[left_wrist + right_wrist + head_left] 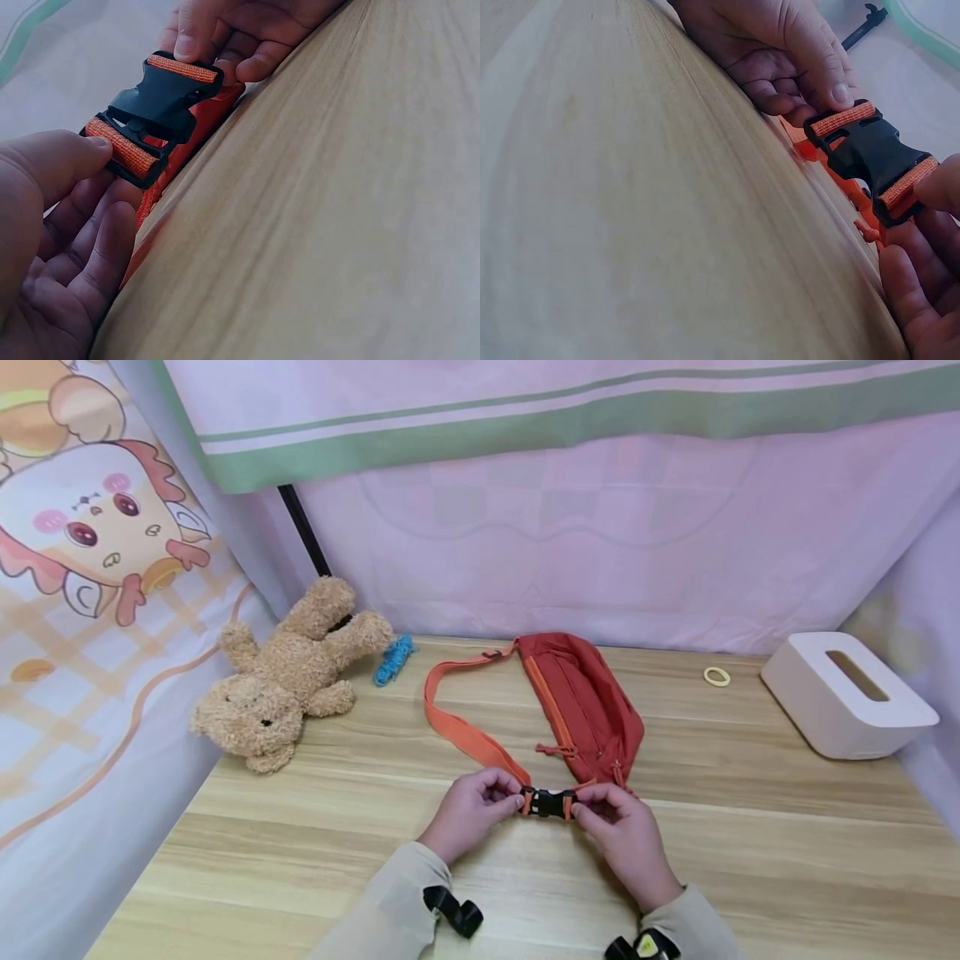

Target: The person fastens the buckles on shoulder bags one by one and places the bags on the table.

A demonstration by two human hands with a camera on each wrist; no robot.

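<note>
A black side-release buckle (551,803) with orange webbing at both ends is held level between the two hands, low over the table. My left hand (474,810) pinches its left end, thumb on top of the webbing and fingers beneath. The right hand (628,837) pinches the opposite end in the same way. In the left wrist view the pronged half of the buckle (154,112) sits in the socket half, with small gaps showing around the prongs. Behind the hands lies a red waist bag (585,702), its orange strap (467,737) looping left and down to the buckle.
A tan teddy bear (288,677) lies at the left, beside a blue bundle of cord (393,660). At the right are a pale yellow ring (717,677) and a white tissue box (840,702). A curtain (562,552) hangs along the table's back edge.
</note>
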